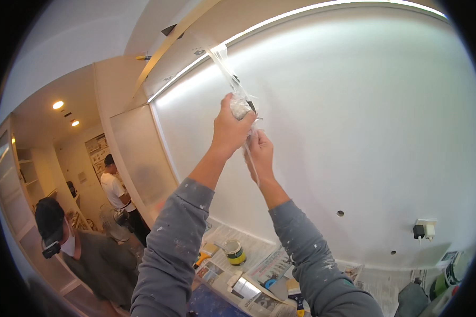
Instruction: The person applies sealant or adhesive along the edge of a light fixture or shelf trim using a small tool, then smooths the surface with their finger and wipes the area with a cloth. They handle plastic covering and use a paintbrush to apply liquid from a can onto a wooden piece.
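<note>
grey sleeves [177, 240], flecked with white, come in from 7 and 5 o'clock, both forearms raised. near 12 o'clock, just above the middle of the view, the left hand [228, 127] has its grip closed around a crumpled bunch of clear plastic film [240, 109]. just below it, toward 5 o'clock, the right hand [261, 150] has its grip pinched on the bunch's lower end, with a thin strand trailing under the fingers. from the bunch, the film stretches up toward 11 o'clock, to the lit strip [195, 63] along the top of the white wall [365, 116]. at 6 o'clock, an open can [235, 254] stands upright by spread newspaper [269, 264]. two plugs [424, 231] sit in a socket at 4 o'clock. toward 8 o'clock, a person in a dark cap [98, 264] is near; another in a white shirt [112, 189] stands farther back.
</note>
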`<state>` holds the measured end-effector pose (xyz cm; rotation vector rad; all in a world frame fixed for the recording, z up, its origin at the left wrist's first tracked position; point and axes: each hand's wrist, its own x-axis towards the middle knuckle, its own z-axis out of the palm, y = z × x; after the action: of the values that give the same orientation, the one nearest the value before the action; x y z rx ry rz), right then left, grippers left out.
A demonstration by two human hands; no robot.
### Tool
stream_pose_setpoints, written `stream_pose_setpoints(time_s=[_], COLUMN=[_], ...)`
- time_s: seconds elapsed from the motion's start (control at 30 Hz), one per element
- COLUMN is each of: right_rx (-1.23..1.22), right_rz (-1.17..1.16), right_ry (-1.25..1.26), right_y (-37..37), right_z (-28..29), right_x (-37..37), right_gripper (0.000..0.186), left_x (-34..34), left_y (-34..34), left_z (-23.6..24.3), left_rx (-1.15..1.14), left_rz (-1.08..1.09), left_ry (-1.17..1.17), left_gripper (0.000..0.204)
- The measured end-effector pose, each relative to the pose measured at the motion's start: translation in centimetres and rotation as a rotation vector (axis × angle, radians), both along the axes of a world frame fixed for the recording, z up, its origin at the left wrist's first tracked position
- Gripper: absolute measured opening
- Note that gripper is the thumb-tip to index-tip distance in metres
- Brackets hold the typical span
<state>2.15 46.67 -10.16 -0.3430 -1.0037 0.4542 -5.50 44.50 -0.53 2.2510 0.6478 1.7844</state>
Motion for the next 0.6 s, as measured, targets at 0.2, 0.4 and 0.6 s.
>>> stream_pose_setpoints(time_s=[0.2, 0.4, 0.6], right_rx=[0.077, 0.348, 0.505], right_rz=[-0.241, -0.939, -1.276], right_ry=[0.047, -0.453, -0.753], right_y=[-1.6, -3.7, 2.4], right_z=[0.7, 14.3, 20.2], right_x=[7.0, 1.6, -5.0], right_gripper=[0.03, 0.05, 0.051], left_x=[-0.7, -1.7, -3.1], left_y=[3.2, 5.5, 5.9], left_z=[-1.6, -3.8, -5.7], left_rx=[-0.04, -0.054, -0.096], left_rz=[-0.09, -0.393, -0.721], left_ry=[-0.124, -0.217, -0.23], left_gripper=[0.053, 0.04, 0.025])
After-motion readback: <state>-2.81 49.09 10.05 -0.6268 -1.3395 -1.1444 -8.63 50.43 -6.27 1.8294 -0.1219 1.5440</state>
